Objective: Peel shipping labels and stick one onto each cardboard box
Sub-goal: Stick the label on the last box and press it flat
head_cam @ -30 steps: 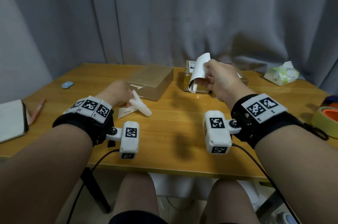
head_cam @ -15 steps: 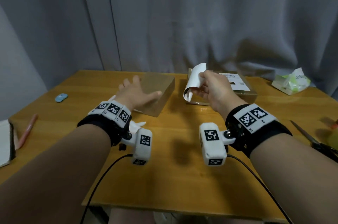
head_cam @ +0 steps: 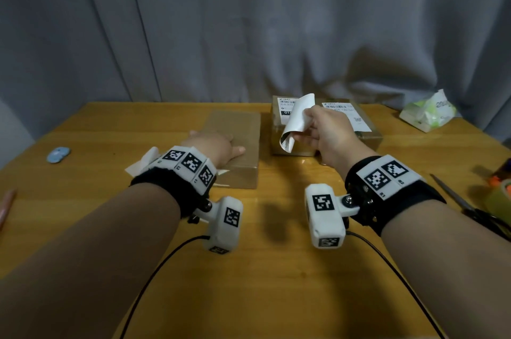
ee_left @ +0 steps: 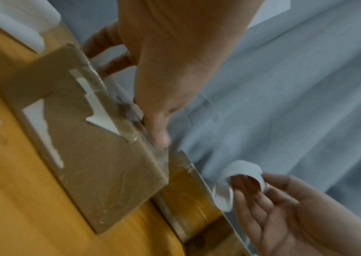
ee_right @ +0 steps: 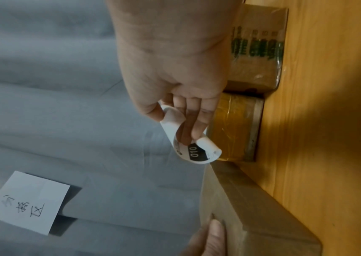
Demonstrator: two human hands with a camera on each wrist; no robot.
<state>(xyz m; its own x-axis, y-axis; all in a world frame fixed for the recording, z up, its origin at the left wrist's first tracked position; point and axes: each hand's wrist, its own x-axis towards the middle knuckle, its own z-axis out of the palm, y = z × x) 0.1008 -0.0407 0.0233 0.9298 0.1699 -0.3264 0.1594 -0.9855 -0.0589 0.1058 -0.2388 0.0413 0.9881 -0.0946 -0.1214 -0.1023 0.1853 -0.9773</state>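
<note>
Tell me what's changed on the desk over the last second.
The left hand let go of the crumpled backing paper, moved forward and now rests flat on the unlabelled box. The right hand still pinches the curled label in the air above the two labelled boxes, which have not moved.

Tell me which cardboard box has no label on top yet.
The leftmost box, the flat one under the left hand. Its top is bare cardboard; the two boxes to its right already carry printed white labels.
</note>
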